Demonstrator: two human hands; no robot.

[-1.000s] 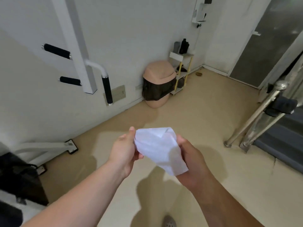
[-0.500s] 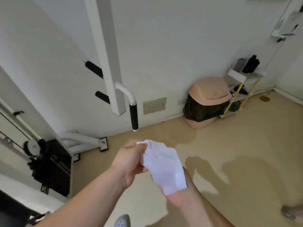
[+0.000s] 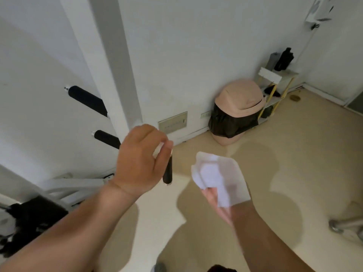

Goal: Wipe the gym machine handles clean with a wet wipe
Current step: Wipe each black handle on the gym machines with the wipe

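Observation:
A white gym machine post stands against the wall with black foam handles. My left hand curls round the white tube at the top of the hanging vertical handle, whose black grip shows below my fingers. Two more black handles, the upper handle and the lower handle, stick out to the left of the post. My right hand holds a crumpled white wet wipe to the right of the vertical handle, apart from it.
A pink swing-lid bin with a black liner stands at the wall, beside a small yellow-legged shelf with dark bottles. The machine's white base legs and dark parts lie at lower left. A metal railing foot is at right.
My left hand let go of the wipe and moved up onto the top of the vertical handle. The wipe stays in my right hand alone. The view swung left and closer to the machine.

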